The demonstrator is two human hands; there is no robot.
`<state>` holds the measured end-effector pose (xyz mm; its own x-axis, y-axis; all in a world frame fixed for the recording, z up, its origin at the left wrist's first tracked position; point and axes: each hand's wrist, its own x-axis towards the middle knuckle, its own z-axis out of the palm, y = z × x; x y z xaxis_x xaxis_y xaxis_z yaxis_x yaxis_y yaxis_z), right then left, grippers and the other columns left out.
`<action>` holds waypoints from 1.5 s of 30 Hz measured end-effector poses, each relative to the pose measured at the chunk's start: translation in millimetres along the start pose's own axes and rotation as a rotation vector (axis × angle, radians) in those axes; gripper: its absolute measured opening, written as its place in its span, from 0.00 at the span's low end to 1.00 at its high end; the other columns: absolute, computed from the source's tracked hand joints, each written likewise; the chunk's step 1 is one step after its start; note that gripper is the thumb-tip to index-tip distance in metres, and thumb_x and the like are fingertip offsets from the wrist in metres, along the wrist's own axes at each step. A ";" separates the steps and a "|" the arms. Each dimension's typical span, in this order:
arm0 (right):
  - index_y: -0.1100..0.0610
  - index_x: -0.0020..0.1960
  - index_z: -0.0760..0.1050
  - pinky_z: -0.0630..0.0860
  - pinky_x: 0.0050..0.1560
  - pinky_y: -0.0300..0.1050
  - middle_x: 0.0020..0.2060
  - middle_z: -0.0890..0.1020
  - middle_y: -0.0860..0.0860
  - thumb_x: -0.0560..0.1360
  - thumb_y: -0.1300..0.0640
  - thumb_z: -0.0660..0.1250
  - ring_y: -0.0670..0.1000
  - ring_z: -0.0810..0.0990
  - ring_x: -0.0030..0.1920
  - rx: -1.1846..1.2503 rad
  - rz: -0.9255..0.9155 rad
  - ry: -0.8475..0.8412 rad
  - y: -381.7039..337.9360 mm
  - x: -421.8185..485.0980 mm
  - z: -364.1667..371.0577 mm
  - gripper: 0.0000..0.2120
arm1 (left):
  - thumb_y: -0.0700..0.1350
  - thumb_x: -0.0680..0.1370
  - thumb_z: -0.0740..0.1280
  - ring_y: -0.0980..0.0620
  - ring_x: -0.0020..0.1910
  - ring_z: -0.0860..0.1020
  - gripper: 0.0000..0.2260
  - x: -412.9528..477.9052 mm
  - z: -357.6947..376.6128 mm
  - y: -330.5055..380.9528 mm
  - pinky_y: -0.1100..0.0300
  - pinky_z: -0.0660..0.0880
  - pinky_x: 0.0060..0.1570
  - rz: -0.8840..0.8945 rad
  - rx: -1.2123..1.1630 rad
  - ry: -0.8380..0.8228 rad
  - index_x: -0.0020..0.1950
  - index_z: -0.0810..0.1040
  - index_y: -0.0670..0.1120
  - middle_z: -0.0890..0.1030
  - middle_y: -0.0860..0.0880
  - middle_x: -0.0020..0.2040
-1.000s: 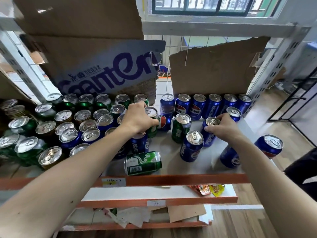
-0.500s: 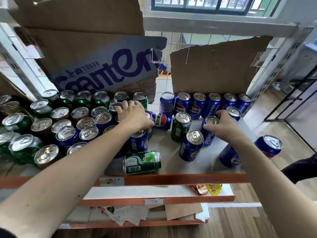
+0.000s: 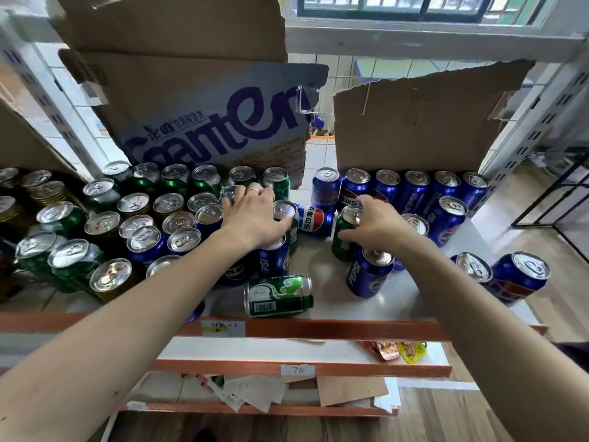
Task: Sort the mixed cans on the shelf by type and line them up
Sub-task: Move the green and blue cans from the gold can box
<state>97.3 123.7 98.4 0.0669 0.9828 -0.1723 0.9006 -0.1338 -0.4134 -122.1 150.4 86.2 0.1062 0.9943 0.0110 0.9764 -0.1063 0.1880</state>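
Green cans [image 3: 175, 180] stand along the back left of the shelf [image 3: 322, 269]; blue row [image 3: 414, 189] runs along the back right. In front of the green ones is a mixed block [image 3: 181, 240] of green and blue cans, packed tight.

Left hand [image 3: 251, 218]: palm down over the block's right edge, fingers spread across several tops. Second green can [image 3: 284, 209] sits in the gap between thumb and forefinger. Can't tell if that's a real grip or just resting.

Right hand [image 3: 379, 224]: fingers curled over the top of the upright green can [image 3: 342, 247], thumb down its side, so it has hold of it. That can stands mid-shelf, just in front of the blue row.

Tipped Pepsi can [image 3: 314, 221] lies between the two hands. Tipped green can [image 3: 277, 296] lies at the front edge. Pepsi can [image 3: 368, 277] stands just in front of the right wrist. Blue pair [image 3: 516, 279] stands at the front right corner.

Printed cardboard [image 3: 216, 129] backs the left side, plain cardboard [image 3: 414, 122] the right.
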 end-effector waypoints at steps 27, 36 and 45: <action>0.58 0.67 0.66 0.78 0.53 0.58 0.56 0.78 0.58 0.70 0.51 0.76 0.59 0.77 0.53 -0.015 0.063 0.006 2.6 11.6 12.4 0.31 | 0.55 0.75 0.66 0.48 0.63 0.69 0.15 -75.1 -12.6 -46.6 0.49 0.65 0.61 0.219 -0.210 0.339 0.56 0.79 0.47 0.75 0.51 0.59; 0.56 0.70 0.69 0.70 0.53 0.42 0.55 0.79 0.52 0.70 0.55 0.77 0.51 0.75 0.53 0.278 -0.132 0.300 -3.8 -19.3 -9.0 0.31 | 0.52 0.75 0.63 0.50 0.41 0.77 0.12 -115.3 24.7 -32.1 0.52 0.77 0.42 0.509 -0.090 0.249 0.48 0.79 0.45 0.79 0.49 0.46; 0.57 0.72 0.68 0.69 0.54 0.38 0.60 0.80 0.53 0.71 0.55 0.76 0.47 0.74 0.53 0.356 -0.193 0.335 -12.5 -41.8 -13.9 0.33 | 0.50 0.76 0.67 0.38 0.62 0.74 0.25 -110.8 74.3 19.8 0.47 0.72 0.56 0.506 0.340 0.026 0.71 0.68 0.44 0.74 0.37 0.66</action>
<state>89.2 86.0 123.2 0.1002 0.9729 0.2083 0.7126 0.0759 -0.6975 -100.6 37.4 15.8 0.5719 0.8192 0.0417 0.8119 -0.5581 -0.1712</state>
